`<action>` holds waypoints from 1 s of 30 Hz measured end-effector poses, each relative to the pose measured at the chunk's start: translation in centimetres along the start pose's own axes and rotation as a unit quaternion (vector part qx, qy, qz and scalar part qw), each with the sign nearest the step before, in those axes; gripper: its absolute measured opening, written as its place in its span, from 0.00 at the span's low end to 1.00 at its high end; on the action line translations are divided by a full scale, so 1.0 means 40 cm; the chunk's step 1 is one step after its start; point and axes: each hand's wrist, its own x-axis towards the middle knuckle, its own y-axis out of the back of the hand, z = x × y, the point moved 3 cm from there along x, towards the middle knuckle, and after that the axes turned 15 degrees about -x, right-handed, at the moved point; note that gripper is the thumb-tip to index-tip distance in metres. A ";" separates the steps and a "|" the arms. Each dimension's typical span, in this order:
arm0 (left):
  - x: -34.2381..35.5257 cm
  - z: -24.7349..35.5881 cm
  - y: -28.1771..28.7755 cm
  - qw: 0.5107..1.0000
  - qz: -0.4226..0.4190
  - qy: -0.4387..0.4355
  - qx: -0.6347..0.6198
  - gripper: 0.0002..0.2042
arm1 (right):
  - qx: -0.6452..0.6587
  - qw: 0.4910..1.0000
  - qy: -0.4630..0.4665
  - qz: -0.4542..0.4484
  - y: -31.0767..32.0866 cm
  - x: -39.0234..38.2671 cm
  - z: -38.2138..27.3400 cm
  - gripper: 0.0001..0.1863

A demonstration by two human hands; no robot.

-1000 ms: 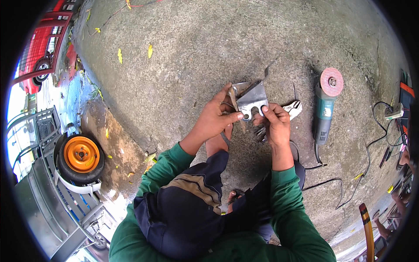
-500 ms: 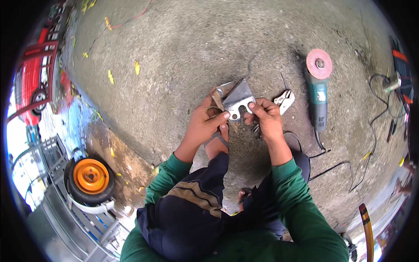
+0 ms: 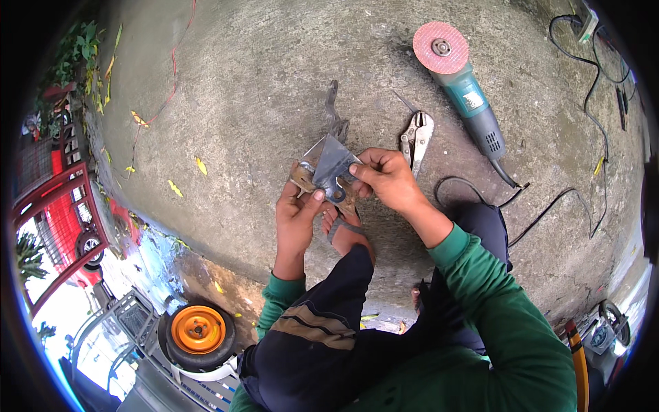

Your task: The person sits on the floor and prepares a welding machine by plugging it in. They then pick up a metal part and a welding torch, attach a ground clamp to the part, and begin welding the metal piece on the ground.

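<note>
Between my two hands, above the concrete, is a grey metal bracket (image 3: 334, 161) with a folded triangular face and a rounded notch at its near edge. My left hand (image 3: 298, 218) grips its left side, the thumb near the notch and a rusty brown part beside the fingers. At the right corner my right hand (image 3: 390, 180) pinches the plate between thumb and fingers. A bent dark metal strip (image 3: 332, 110) extends beyond the bracket's far side; whether it is joined to it I cannot tell. My foot (image 3: 347, 230) shows just below the bracket.
Right of my hands lie locking pliers (image 3: 419, 137) and a green angle grinder (image 3: 473, 103) with a pink disc. Black cable (image 3: 563, 196) loops across the right-hand floor. An orange-rimmed wheel (image 3: 199, 329) and grey metal frame (image 3: 137, 323) stand at lower left.
My view has turned, so the grinder and pliers appear higher and the wheel farther right. The bracket is tilted differently, and more of the bent strip shows. Both hands still hold the bracket.
</note>
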 end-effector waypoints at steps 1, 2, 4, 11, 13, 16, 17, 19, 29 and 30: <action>0.000 0.001 0.001 1.000 0.001 0.000 0.008 0.29 | -0.001 1.000 0.002 0.001 0.001 0.001 0.000 0.08; 0.000 0.001 0.003 1.000 0.003 0.000 0.015 0.29 | -0.002 1.000 0.003 0.001 0.001 0.003 0.000 0.08; -0.002 0.003 -0.001 1.000 0.008 -0.002 0.019 0.29 | -0.014 1.000 -0.003 0.005 0.002 0.001 -0.012 0.07; -0.014 0.004 -0.022 0.999 0.018 -0.011 0.034 0.37 | -0.008 1.000 0.011 0.003 0.009 0.007 -0.001 0.07; -0.014 -0.011 -0.021 0.997 0.017 -0.040 0.057 0.41 | -0.024 1.000 0.008 0.013 0.014 0.006 -0.001 0.06; -0.021 -0.012 -0.025 0.995 0.023 -0.034 0.086 0.40 | -0.061 0.998 0.002 0.022 0.024 0.009 -0.002 0.06; -0.023 -0.009 -0.029 0.994 0.022 -0.017 0.105 0.40 | -0.060 0.998 0.001 0.021 0.025 0.010 0.000 0.06; -0.019 -0.026 -0.020 0.995 0.016 -0.046 0.083 0.40 | -0.056 0.998 -0.001 0.024 0.029 0.012 0.009 0.07; -0.025 -0.013 -0.020 0.996 0.003 -0.037 0.079 0.41 | -0.067 0.997 0.006 0.024 0.031 0.014 0.011 0.06; -0.025 -0.013 -0.019 0.996 0.002 -0.030 0.083 0.41 | -0.068 0.997 0.006 0.024 0.032 0.014 0.009 0.06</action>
